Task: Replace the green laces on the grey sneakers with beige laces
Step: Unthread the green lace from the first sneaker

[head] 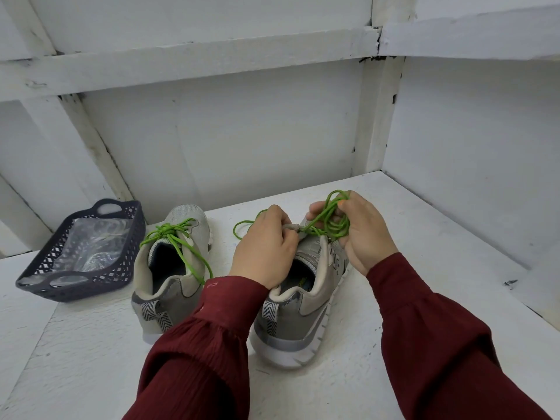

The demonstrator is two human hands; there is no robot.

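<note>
1. Two dark red sleeves [206,344] come in from the bottom edge and are cut off there. The left one covers part of the near shoe's [303,322] collar.
2. The near shoe stands on the white bench [91,353] with its heel towards the camera. Its toe and eyelets are hidden behind both hands.
3. The left hand [266,244] is over the near shoe's throat. Its fingers are curled and pinch a grey piece by the tongue; which part that is, I cannot tell.
4. The right hand [363,234], at the near shoe's right side, grips a loose bundle of green lace [333,221]. A strand runs from the bundle down to the throat, and one loop sticks out left of the left hand.
5. Left of the near shoe, close but apart, stands the other shoe [169,268]. Its tied lace [174,234] trails a loop over the side.
6. Further left of the near shoe, a dark basket [75,291] holds clear plastic [91,247]. What the plastic holds cannot be made out.
7. Behind the near shoe is a white wall [227,131].
</note>
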